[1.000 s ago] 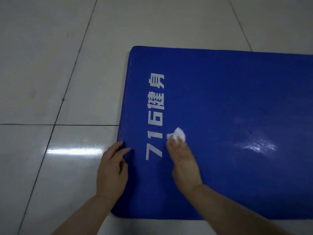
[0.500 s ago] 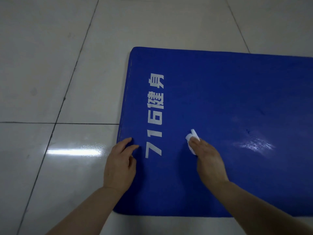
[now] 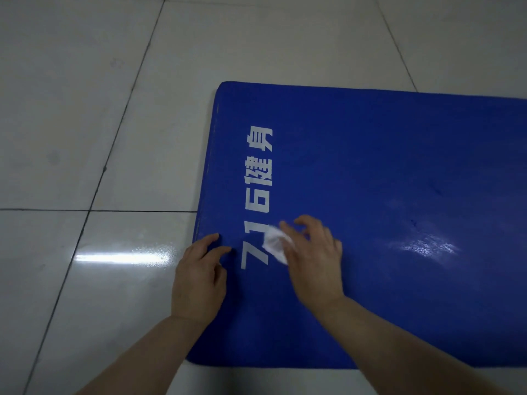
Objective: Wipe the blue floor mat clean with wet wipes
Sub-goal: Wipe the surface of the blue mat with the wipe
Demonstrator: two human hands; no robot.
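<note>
A blue floor mat point(image 3: 385, 195) lies flat on a floor of pale grey tiles point(image 3: 85, 109), its left end and near-left corner in view and its right part running out of the picture. Along the left end, white printed writing point(image 3: 258, 201) reads "716健身", turned sideways so that the "7" sits nearest and the last character farthest. The "1" is partly covered.

A crumpled white wet wipe point(image 3: 274, 243) lies on the mat over that "1", just right of the "7". The right hand point(image 3: 312, 259) comes in from the near right, forearm crossing the mat's near edge, palm down over the wipe. Its fingers are curled and somewhat spread, the fingertips holding the wipe bunched against the mat; the wipe shows to the left of the hand and partly under it. The hand and wipe look slightly blurred.

The left hand point(image 3: 199, 277) reaches in from the near left and rests palm down at the mat's left edge, near the "7". Its thumb and forefinger point forward and lie flat on the blue surface, slightly apart, while the other fingers are loosely bent. It grips nothing.

A bright streak of reflected light point(image 3: 122, 256) lies on the tile left of the mat, and a paler sheen point(image 3: 427, 246) marks the mat to the right.
</note>
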